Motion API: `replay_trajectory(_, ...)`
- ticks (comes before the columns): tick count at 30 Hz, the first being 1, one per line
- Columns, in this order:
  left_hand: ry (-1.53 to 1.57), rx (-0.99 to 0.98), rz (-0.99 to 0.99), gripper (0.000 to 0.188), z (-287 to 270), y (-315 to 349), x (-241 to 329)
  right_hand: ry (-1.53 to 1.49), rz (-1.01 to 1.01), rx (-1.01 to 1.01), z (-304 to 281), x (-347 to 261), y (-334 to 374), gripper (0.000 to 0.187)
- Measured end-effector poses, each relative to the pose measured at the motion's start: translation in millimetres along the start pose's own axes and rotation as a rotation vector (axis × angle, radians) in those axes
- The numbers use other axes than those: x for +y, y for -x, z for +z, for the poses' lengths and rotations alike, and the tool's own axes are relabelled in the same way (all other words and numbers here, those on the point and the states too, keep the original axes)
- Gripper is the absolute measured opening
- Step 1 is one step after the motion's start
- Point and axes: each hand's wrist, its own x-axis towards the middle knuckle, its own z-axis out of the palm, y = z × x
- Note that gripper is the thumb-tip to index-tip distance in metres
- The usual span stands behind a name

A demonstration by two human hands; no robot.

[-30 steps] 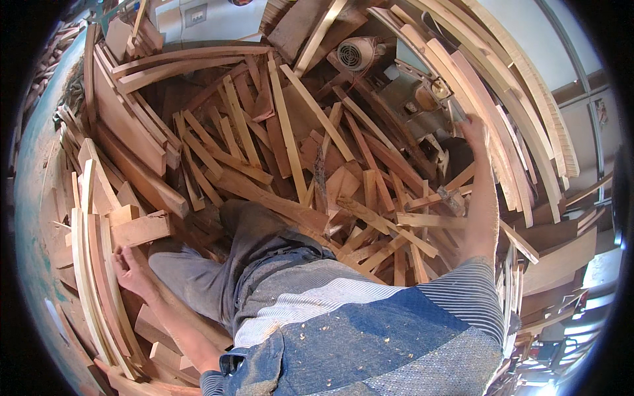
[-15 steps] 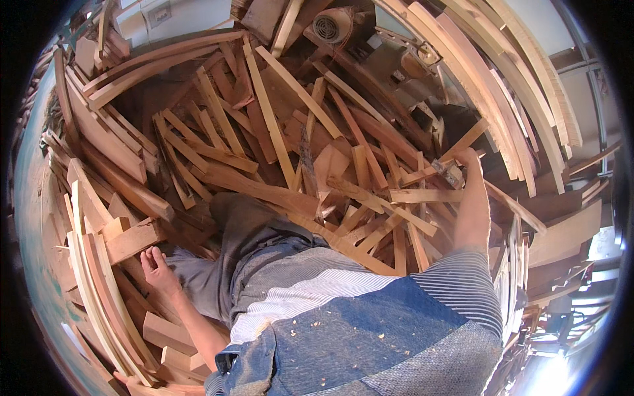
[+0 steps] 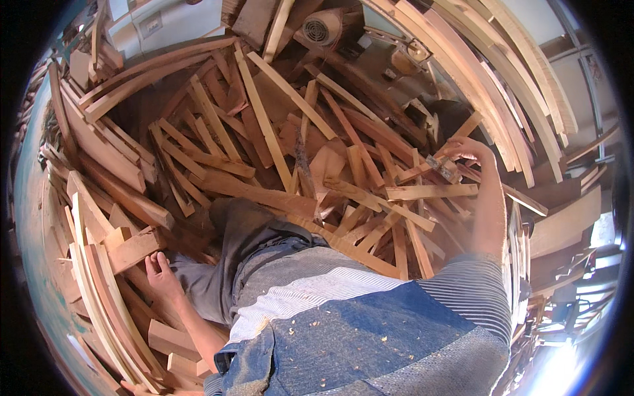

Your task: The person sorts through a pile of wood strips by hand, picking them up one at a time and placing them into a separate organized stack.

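Note:
On the left, my left hand (image 3: 162, 274) is beside the end of a short wooden block (image 3: 135, 249). Its fingers are loosely bent and slightly apart, with nothing visible in them. My right arm stretches out to the right. At its end my right hand (image 3: 466, 149) bends inward, fingers curled and tips at a small greyish, worn piece (image 3: 446, 170) above the scrap pile. What the fingers hold, if anything, is too small to make out. Just below that piece, a pale wooden strip (image 3: 429, 192) lies across other offcuts.
A jumbled heap of wooden offcuts (image 3: 284, 145) fills the space before me. Curved planks (image 3: 462, 86) are stacked at the upper right, thin strips (image 3: 109, 310) at the lower left. At the back a round vented motor (image 3: 316, 30) sits among boards. My bent leg (image 3: 254, 224) is against the pile.
My right forearm has swung a little to the right and its wrist now bends more, fingers pointing left. My left hand stays beside the block. The whole view has shifted slightly.

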Motion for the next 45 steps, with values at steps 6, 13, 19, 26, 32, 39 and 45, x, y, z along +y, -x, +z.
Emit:
replay_trajectory(6,-0.059,0.006,-0.004,0.021,6,1,17,0.168,0.044,-0.139,34,-37,39,0.116)
replay_trajectory(13,-0.057,0.001,0.045,0.022,-1,-4,4,0.708,-0.113,0.467,104,-8,28,0.043)
replay_trajectory(19,-0.061,0.038,0.021,0.023,-5,-2,1,0.66,-0.389,0.729,117,28,26,0.027)
replay_trajectory(26,-0.085,0.021,0.028,0.021,-4,0,14,0.735,-0.546,0.819,108,-88,101,0.026)
replay_trajectory(32,-0.01,-0.054,0.033,0.028,5,3,40,0.744,-1.112,0.907,139,-303,224,0.047)
replay_trajectory(39,0.054,-0.436,0.316,0.121,60,8,133,-0.063,-1.878,0.519,158,-426,324,0.055)
replay_trajectory(45,-0.215,0.118,0.512,0.113,4,-63,232,-0.346,-2.313,0.505,187,-496,398,0.056)
